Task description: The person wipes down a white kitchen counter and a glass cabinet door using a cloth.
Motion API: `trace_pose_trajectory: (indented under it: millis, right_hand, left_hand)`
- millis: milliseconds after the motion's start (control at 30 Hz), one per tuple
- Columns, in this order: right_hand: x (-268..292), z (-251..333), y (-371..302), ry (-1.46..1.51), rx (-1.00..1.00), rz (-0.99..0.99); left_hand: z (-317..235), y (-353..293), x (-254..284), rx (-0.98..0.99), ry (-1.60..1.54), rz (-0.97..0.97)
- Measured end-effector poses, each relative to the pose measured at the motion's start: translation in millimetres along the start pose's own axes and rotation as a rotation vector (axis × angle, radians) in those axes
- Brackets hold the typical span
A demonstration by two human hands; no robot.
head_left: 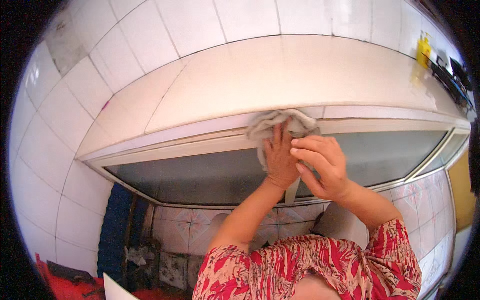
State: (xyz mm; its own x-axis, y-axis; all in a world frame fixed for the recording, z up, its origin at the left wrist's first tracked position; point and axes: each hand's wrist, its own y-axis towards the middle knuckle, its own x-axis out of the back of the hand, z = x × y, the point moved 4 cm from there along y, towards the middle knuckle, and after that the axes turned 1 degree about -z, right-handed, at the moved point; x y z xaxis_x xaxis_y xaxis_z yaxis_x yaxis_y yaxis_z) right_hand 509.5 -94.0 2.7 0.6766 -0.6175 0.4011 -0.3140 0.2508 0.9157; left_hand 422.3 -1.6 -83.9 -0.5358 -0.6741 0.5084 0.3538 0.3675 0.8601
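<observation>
At the front edge of the counter (240,80), the left hand (281,159) spreads flat on the cloth (301,123); the right hand (326,166) curls loosely, seemingly empty. Even pressure should wipe best.

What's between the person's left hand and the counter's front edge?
In the head view, a grey-white cloth lies there, bunched under the left hand and against the counter's front edge.

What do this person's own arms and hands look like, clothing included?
The left hand and right hand are bare, with no gloves, rings or bracelets visible. The left sleeve and right sleeve are short, in a red and cream print with dark marks.
</observation>
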Motion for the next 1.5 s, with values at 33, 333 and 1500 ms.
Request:
trace_pose_trajectory:
  millis: [33,333,1500]
  right_hand:
    - [-3,-3,-10,0.022,-0.075,0.004]
    - [-39,16,-21,0.254,-0.225,-0.187]
    - [82,-101,-121,-0.832,-0.379,-0.606]
  left_hand:
    - [4,-1,-2,0.013,0.0,0.077]
    - [23,7,56,-0.157,-0.112,0.321]
    - [130,123,114,0.285,-0.099,0.51]
